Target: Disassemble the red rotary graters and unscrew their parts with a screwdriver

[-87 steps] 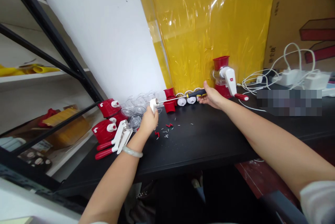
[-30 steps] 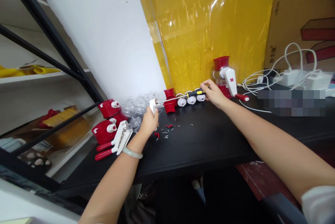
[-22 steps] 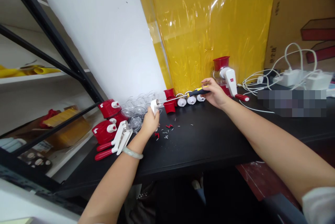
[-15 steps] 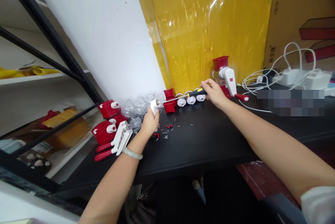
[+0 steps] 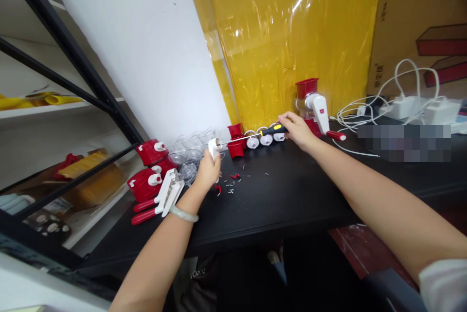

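My left hand (image 5: 209, 170) is closed around a white plastic part (image 5: 214, 146) with a round opening at its upper end. In my right hand (image 5: 295, 129) is a screwdriver (image 5: 274, 130) with a black and yellow handle, held by the fingers at its rear end. Its long metal shaft points left, and the tip is at the opening of the white part; whether it touches a screw I cannot make out. Below, on the black table (image 5: 277, 195), lie several small screws (image 5: 231, 191) and two small red pieces (image 5: 235, 176).
Red housings (image 5: 146, 183), white cranks with red handles (image 5: 170, 192) and clear plastic pieces (image 5: 188, 172) stand at left. Red funnels (image 5: 236, 146) and white-ended cylinders (image 5: 266, 139) line the back. An assembled hand-crank grinder (image 5: 310, 102) and white cables (image 5: 365, 112) are on the right.
Both hands stay nearly in place, with the screwdriver still pointed into the white part. Only a very slight leftward shift of the right hand and the screwdriver shows.
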The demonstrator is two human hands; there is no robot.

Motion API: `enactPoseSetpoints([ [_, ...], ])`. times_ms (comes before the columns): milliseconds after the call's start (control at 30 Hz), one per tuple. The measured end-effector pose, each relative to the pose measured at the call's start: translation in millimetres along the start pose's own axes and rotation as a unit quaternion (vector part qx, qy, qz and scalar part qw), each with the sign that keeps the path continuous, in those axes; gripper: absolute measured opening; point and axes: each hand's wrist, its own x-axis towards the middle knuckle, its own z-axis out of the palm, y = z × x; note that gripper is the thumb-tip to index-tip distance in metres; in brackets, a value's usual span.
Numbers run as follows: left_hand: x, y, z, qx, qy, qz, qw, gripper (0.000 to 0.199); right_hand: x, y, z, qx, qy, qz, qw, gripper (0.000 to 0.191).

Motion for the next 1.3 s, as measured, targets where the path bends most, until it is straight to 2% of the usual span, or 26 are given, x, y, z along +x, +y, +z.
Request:
enactPoseSetpoints([
  [67,-0.6,1.2,-0.4,-0.002,0.001,-0.002,1.0,0.024,-1.3,-2.1,0.8,0.079,-0.005,-0.003,0.997,0.023],
  [133,-1.6,2.4,-0.3,-0.003,0.0,0.002,1.0,0.025,-3.5,-7.3,1.0,0.175,-0.023,0.003,0.984,0.035],
  [200,-2.5,3.3,0.0,-0.002,-0.003,0.012,1.0,0.026,-4.6,-11.3,0.0,0.227,-0.035,0.012,0.973,0.04],
  [300,-2.9,3.6,0.6,0.006,-0.004,0.019,1.0,0.026,-1.4,-8.8,-2.9,0.155,-0.012,0.031,0.987,0.03],
  [367,-2.4,3.4,0.6,0.007,-0.003,0.016,1.0,0.026,2.3,-2.6,-4.3,0.049,-0.004,0.038,0.998,0.044],
  [433,-1.6,3.2,0.1,0.003,0.0,0.01,1.0,0.027,4.4,2.6,-4.2,-0.015,0.001,0.03,0.999,0.041],
  [533,-0.9,3.2,-0.7,-0.002,0.007,0.004,1.0,0.026,2.4,1.8,-2.1,0.065,-0.004,0.01,0.998,0.025],
  [600,-0.8,3.0,-0.9,-0.003,0.008,0.002,1.0,0.026,-0.7,-3.1,-1.0,0.155,-0.027,0.01,0.987,0.033],
  [667,-0.8,2.5,-0.6,-0.001,0.006,0.002,1.0,0.026,-2.7,-6.9,-1.0,0.195,-0.044,0.018,0.98,0.034],
  [733,-0.8,1.9,-0.1,0.004,0.006,0.008,1.0,0.026,-2.2,-6.4,-2.0,0.165,-0.035,0.038,0.985,0.027],
  [833,-0.6,1.9,0.0,0.007,0.01,0.012,1.0,0.026,2.0,1.7,-3.3,0.033,-0.022,0.067,0.997,0.045],
  [900,-0.5,2.6,-0.4,0.003,0.012,0.011,1.0,0.025,4.3,6.7,-3.4,-0.02,-0.013,0.06,0.998,0.043],
  [1000,-0.7,3.7,-1.2,0.0,0.014,0.01,1.0,0.024,3.4,5.4,-2.7,0.062,-0.008,0.043,0.997,0.029],
  [1067,-0.9,3.7,-1.3,-0.002,0.013,0.01,1.0,0.025,0.5,-0.1,-2.8,0.156,-0.035,0.04,0.986,0.039],
  [1133,-1.0,3.1,-0.9,-0.008,0.01,0.008,1.0,0.026,-2.1,-4.9,-3.5,0.208,-0.063,0.039,0.975,0.045],
  [1233,-0.6,1.5,0.4,-0.011,0.009,0.005,1.0,0.027,-1.8,-2.8,-4.8,0.15,-0.061,0.061,0.985,0.027],
  [1300,0.0,0.5,0.9,-0.009,0.012,0.007,1.0,0.027,0.6,4.4,-4.9,0.03,-0.043,0.083,0.995,0.035],
])
